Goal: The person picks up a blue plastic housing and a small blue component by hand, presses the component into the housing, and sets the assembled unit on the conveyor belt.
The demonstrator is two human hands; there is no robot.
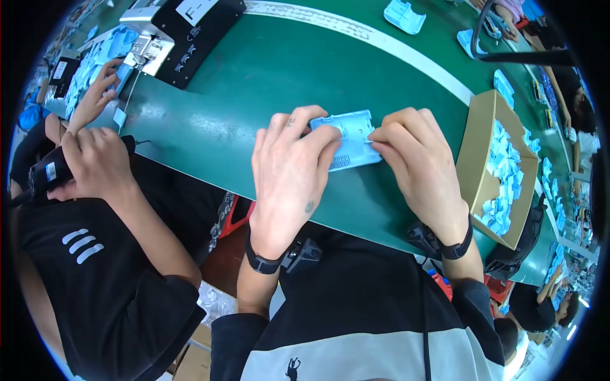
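My left hand (286, 162) is closed on a light-blue plastic shell (354, 147), thumb across its top and fingers behind its left side. The shell is tilted above the green table, with a row of small slots near its lower edge. My right hand (427, 168) pinches at the shell's right edge, thumb and forefinger together. Whatever is between those fingertips is too small and covered to make out. To the right of my right hand stands an open cardboard box (471, 143) holding many small light-blue plastic pieces (503, 174).
Green table (267, 82) with a white strip (356, 28) curving along its far side. Blue shells (405, 16) lie beyond it. A black machine (190, 38) stands at far left. A co-worker's hands (101, 162) are close on my left, one near a pile of blue parts (89, 70).
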